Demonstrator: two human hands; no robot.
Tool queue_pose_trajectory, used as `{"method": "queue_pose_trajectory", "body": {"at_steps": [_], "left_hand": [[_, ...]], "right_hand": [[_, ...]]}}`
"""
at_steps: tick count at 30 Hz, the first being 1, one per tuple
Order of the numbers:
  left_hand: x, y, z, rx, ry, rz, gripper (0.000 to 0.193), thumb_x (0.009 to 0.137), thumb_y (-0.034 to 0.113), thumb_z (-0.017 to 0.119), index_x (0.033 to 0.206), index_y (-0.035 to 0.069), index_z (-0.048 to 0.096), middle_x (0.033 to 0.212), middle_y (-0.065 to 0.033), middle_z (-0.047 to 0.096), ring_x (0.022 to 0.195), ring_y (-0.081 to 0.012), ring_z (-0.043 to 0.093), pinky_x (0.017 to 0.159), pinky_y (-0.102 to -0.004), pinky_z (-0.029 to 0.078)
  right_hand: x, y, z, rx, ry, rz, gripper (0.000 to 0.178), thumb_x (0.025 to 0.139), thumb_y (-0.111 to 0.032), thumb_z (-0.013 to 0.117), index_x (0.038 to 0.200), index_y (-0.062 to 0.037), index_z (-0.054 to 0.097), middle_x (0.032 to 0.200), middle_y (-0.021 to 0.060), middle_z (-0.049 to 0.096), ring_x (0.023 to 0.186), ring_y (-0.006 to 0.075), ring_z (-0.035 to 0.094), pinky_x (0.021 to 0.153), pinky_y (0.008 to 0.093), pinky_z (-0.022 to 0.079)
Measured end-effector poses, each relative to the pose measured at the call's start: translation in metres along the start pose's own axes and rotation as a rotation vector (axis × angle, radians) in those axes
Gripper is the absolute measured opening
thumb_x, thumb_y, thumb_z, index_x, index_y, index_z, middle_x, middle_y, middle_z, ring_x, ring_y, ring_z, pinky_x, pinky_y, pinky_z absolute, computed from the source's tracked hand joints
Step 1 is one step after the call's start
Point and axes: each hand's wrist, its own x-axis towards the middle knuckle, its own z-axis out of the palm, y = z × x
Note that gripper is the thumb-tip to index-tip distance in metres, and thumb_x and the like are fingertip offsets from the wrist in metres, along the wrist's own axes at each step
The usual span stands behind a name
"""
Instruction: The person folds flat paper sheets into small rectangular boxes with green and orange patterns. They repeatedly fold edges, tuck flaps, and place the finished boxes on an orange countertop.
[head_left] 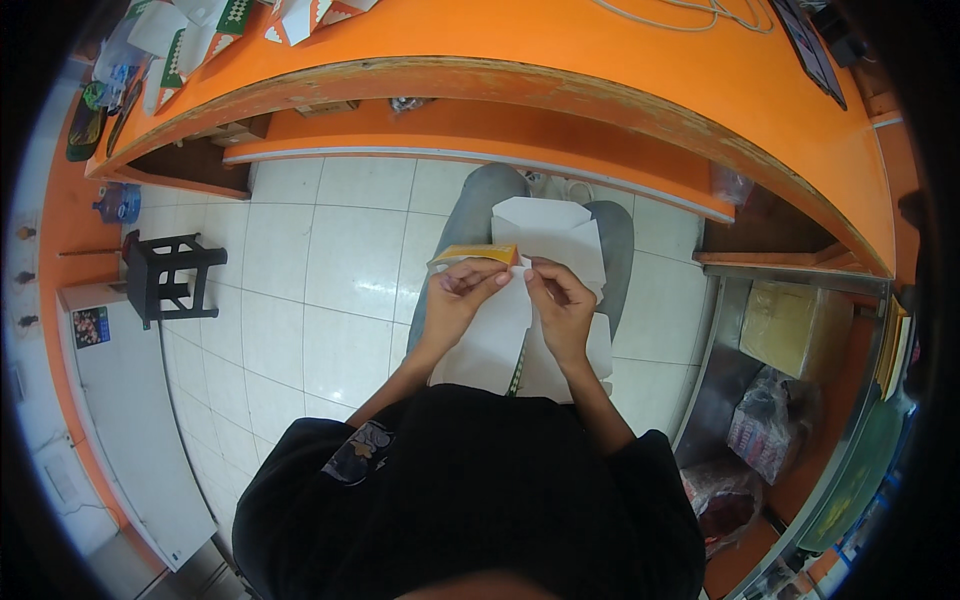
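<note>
Over my lap, my left hand (pixel 466 290) pinches the near edge of a folding paperboard carton (pixel 478 253) with a yellow-orange printed side. My right hand (pixel 560 298) pinches a small white flap at the carton's right end, thumb and forefinger pressed together. The two hands are close together, fingertips almost meeting at that corner. Under and around them, white unfolded carton sheets (pixel 548 222) lie across my thighs, and one shows a green patterned edge near my shirt. How the held carton joins the sheets below is hidden by my hands.
An orange counter (pixel 560 90) curves ahead, with folded cartons (pixel 200 35) at its far left and a tablet (pixel 808 50) and cable at the right. A black stool (pixel 172 275) stands on the tiled floor at left. Shelves with bagged goods (pixel 765 425) are at right.
</note>
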Motion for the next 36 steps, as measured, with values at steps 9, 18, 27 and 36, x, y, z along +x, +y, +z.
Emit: {"method": "queue_pose_trajectory", "body": {"at_steps": [9,18,27,36], "left_hand": [[-0.001,-0.004,-0.002,-0.07,-0.068,0.018,0.018,0.086,0.001,0.067,0.103,-0.002,0.063,0.104,-0.0078,0.067,0.101,-0.0129,0.061,0.091,-0.0264,0.046],[-0.004,0.009,-0.003,-0.151,-0.322,-0.146,0.028,0.096,0.017,0.057,0.119,0.0,0.055,0.112,-0.0104,0.063,0.113,-0.0174,0.056,0.097,-0.03,0.042],[0.001,0.056,-0.025,0.536,-0.193,0.147,0.042,0.098,0.031,0.05,0.13,0.003,0.046,0.124,-0.0141,0.054,0.114,-0.0246,0.054,0.098,-0.0354,0.042],[-0.004,0.025,-0.015,0.0,-0.065,-0.334,0.051,0.098,0.034,0.049,0.137,0.007,0.03,0.115,-0.0133,0.053,0.091,-0.0188,0.062,0.051,-0.0273,0.056]], "right_hand": [[0.001,-0.008,-0.002,-0.059,-0.116,-0.027,0.007,0.084,-0.002,0.069,0.089,0.0029,0.068,0.107,0.014,0.066,0.102,0.0194,0.063,0.091,0.0302,0.048],[0.014,-0.009,-0.016,0.055,-0.285,0.094,0.048,0.082,-0.01,0.073,0.124,-0.0043,0.05,0.12,0.0104,0.058,0.104,0.015,0.058,0.092,0.0305,0.046],[0.029,-0.006,-0.041,0.029,-0.119,-0.06,0.043,0.091,-0.015,0.065,0.128,-0.0049,0.046,0.117,0.0111,0.06,0.107,0.0141,0.055,0.093,0.0297,0.043],[0.03,0.004,-0.03,0.02,0.164,-0.211,0.052,0.093,-0.017,0.062,0.131,-0.0119,0.026,0.139,0.0207,0.035,0.122,0.0247,0.046,0.1,0.036,0.039]]}}
